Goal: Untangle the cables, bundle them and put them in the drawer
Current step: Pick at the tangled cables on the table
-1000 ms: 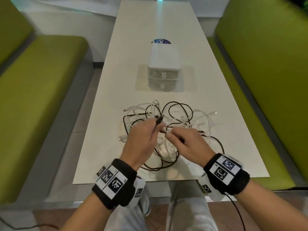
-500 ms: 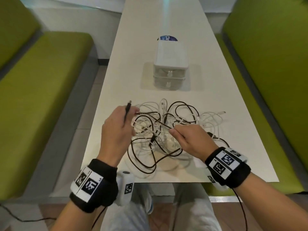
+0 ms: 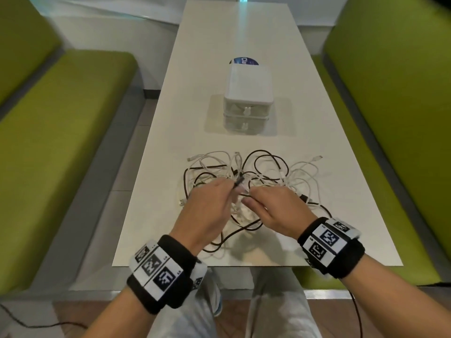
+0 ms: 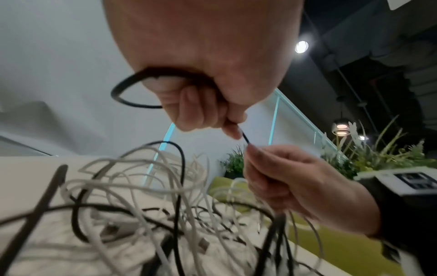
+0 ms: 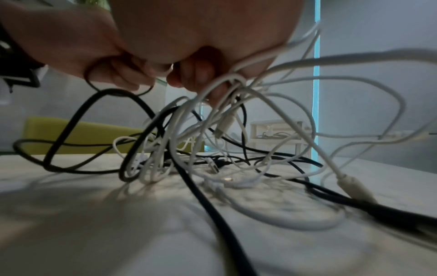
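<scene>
A tangle of black and white cables (image 3: 266, 172) lies on the white table (image 3: 170, 123) near its front edge. My left hand (image 3: 227, 191) pinches the plug end of a black cable (image 3: 238, 182) above the pile. The left wrist view shows a loop of that black cable (image 4: 125, 89) running through the curled fingers (image 4: 189, 110). My right hand (image 3: 253, 198) is right beside it, fingers curled round white cables (image 5: 227, 80) lifted off the heap. The two hands almost touch. A small white drawer unit (image 3: 247, 81) stands further back, both drawers closed.
Green benches run along the left (image 3: 73, 123) and the right (image 3: 390, 106) of the narrow table. A round blue sticker (image 3: 244, 61) lies behind the drawer unit. Bare tabletop lies between the cables and the unit.
Half a second ago my left hand held the black cable end out to the left. It has come back to the middle, next to my right hand, which has stayed over the pile.
</scene>
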The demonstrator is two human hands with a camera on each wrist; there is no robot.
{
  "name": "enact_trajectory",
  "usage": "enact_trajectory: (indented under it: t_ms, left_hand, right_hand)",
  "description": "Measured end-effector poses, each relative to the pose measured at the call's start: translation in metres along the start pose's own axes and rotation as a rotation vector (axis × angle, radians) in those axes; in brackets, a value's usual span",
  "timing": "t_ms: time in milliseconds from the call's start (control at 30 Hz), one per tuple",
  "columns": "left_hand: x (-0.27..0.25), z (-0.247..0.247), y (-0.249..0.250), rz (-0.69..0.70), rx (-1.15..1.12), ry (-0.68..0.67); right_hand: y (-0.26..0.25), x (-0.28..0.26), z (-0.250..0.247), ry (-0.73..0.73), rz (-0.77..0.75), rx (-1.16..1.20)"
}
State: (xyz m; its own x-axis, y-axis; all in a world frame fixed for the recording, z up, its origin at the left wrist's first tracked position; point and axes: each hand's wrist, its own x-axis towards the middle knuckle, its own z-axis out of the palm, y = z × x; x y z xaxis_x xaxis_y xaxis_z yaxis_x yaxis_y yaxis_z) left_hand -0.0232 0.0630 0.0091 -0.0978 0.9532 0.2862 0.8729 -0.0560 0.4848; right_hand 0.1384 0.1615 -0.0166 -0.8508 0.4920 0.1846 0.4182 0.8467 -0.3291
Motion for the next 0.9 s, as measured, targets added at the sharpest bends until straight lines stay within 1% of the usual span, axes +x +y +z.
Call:
enact_trajectory:
  t_ms: [33,100,133,200,233,267,333,367,400,433,500,533,567,600,633,700,767,900]
  left_hand:
    - [0.001,-0.006,-0.003,-0.003,-0.014,0.069]
    - [0.003,-0.02,-0.006,-0.06,-0.118,0.226]
    - [0.003,-0.027,-0.008,-0.118,-0.231,0.317]
    - [0.004,-0.039,-0.013,-0.281,-0.583,0.486]
    - [0.005,-0.041,-0.017,-0.34,-0.706,0.514]
    - [0.006,-0.04,-0.019,-0.365,-0.71,0.494]
    - [0.006,-0.031,-0.021,-0.342,-0.455,0.368]
    - [0.006,-0.025,-0.02,-0.324,-0.365,0.333]
    - [0.006,-0.022,-0.017,-0.319,-0.339,0.338]
    - [0.006,-0.021,-0.012,-0.297,-0.36,0.366]
    - [0.003,-0.019,-0.002,-0.156,-0.419,0.452]
    - [0.002,-0.019,0.005,-0.057,-0.435,0.472]
    - [0.0,-0.018,0.011,0.049,-0.434,0.456]
    - [0.0,-0.015,0.017,0.138,-0.428,0.409]
    - [0.001,-0.009,0.021,0.179,-0.413,0.335]
    - [0.005,0.004,0.021,0.156,-0.38,0.144]
    - [0.008,0.018,0.015,0.137,-0.252,0.007]
    - [0.009,0.028,0.01,0.137,-0.098,-0.091]
  right_hand:
    - [0.001,0.001,0.0,0.008,-0.003,0.021]
    - [0.005,0.005,-0.004,0.037,0.013,0.07]
    - [0.008,0.006,-0.005,0.043,0.036,0.086]
    - [0.015,0.007,-0.006,0.038,0.103,0.113]
    - [0.019,0.007,-0.005,0.042,0.131,0.108]
    - [0.021,0.007,-0.002,0.044,0.139,0.085]
    - [0.019,0.01,0.003,0.012,0.119,0.032]
    - [0.017,0.012,0.004,-0.009,0.111,0.02]
    - [0.014,0.014,0.004,-0.026,0.109,0.015]
    - [0.013,0.015,0.004,-0.034,0.112,0.01]
    - [0.013,0.016,0.003,-0.044,0.132,0.001]
    - [0.013,0.016,0.004,-0.056,0.142,0.006]
    - [0.014,0.015,0.006,-0.067,0.15,0.024]
    - [0.014,0.014,0.007,-0.069,0.145,0.043]
    - [0.014,0.013,0.009,-0.058,0.127,0.058]
    - [0.014,0.01,0.01,-0.007,0.074,0.073]
    - [0.014,0.006,0.011,0.045,0.016,0.033]
    - [0.011,0.0,0.012,0.079,-0.023,-0.084]
